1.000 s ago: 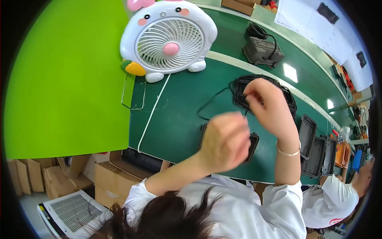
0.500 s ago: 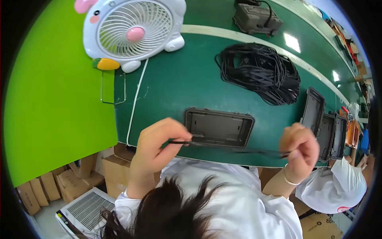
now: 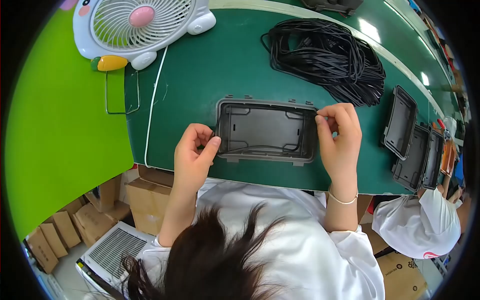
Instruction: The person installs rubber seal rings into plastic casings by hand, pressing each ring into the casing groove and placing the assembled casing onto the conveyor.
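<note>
- Tabletop of glossy dark green (image 3: 195,92) spans the scene, worked from its near edge by a person in a white short-sleeved shirt (image 3: 285,240).
- Smooth lime-green panel (image 3: 65,130) covers the left side, at the tabletop's edge.
- White animal-shaped plastic fan with a pink hub (image 3: 150,37) sits at upper left, a thin white cable (image 3: 156,95) running from it toward the near edge.
- Large loose coil of black cable (image 3: 325,57) lies beyond the right hand, well apart from the fan.
- Rectangular dark grey plastic case shell (image 3: 265,125) rests open side up between the two hands, near the front edge.
- Co-worker in a white top (image 3: 417,225) is partly seen at lower right.
- Three open grey plastic shells (image 3: 401,122) stand close together at the right, near the co-worker.
- Right hand (image 3: 342,132), in a thin pale bracelet (image 3: 344,201), pinches a slim black cord (image 3: 260,147) between thumb and fingers at the case shell's far right corner.
- Left hand (image 3: 195,152) grips the cord between thumb and curled fingers beside the shell's left wall.
- Cord lies partly inside the shell, curving along its near side; fingertips hide its ends.
</note>
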`<state>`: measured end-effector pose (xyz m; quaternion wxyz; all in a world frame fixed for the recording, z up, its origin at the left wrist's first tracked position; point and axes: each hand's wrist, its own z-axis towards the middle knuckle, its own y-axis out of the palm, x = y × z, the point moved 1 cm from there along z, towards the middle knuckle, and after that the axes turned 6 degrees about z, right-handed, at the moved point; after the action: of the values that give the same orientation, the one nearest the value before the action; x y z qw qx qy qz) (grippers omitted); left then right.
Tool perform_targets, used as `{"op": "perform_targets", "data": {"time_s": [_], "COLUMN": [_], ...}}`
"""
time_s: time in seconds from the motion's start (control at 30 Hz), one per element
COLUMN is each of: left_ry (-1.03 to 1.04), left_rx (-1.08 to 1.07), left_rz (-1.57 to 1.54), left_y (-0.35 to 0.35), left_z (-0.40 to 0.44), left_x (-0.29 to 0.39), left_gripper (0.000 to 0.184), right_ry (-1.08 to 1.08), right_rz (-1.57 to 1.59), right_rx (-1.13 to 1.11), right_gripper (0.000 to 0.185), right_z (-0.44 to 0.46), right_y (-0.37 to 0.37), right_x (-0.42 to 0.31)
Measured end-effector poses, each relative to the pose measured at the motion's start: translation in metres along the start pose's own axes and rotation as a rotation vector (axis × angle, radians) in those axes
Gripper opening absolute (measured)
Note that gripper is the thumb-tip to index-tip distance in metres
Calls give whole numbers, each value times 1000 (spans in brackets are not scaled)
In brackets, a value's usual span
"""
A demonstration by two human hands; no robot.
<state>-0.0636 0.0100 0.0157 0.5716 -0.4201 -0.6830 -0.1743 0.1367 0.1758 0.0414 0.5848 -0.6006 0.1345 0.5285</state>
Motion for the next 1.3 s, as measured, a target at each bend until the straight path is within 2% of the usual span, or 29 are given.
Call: {"op": "perform_targets", "data": {"time_s": [0.1,0.27,0.4,0.5,0.6,0.7,0.87,0.97,1.07,1.3], "left_ry": [-25,-73,-89,-98,-123,-113,-157,-166,-383,-470], "left_rx": [-62,-141,-179,-158,-198,-269,-465,-509,-512,-535], "left_rz": [62,165,118,170,198,217,297,337,208,6], "left_y": [-6,-17,-16,-15,-17,-19,-24,-26,-26,-28], "left_z": [-9,-21,-23,-17,-12,-11,-7,-6,-9,-11], "left_x": [1,5,13,16,17,14,20,19,19,5], "left_gripper": [12,20,20,20,23,26,30,32,34,30], "right_ry": [-11,131,184,332,304,281,141,82,56,77], "right_rz": [107,156,219,400,291,291,166,96,67,115], "right_rx": [22,-21,-32,-7,-112,-121,-103,-79,-57,-54], "right_gripper": [9,7,8,8,13,17,15,14,13,11], "right_z": [5,8,8,8,7,6,8,10,9,9], "right_y": [6,6,8,10,6,7,10,10,12,13], "right_x": [10,11,18,23,31,30,23,21,21,24]}}
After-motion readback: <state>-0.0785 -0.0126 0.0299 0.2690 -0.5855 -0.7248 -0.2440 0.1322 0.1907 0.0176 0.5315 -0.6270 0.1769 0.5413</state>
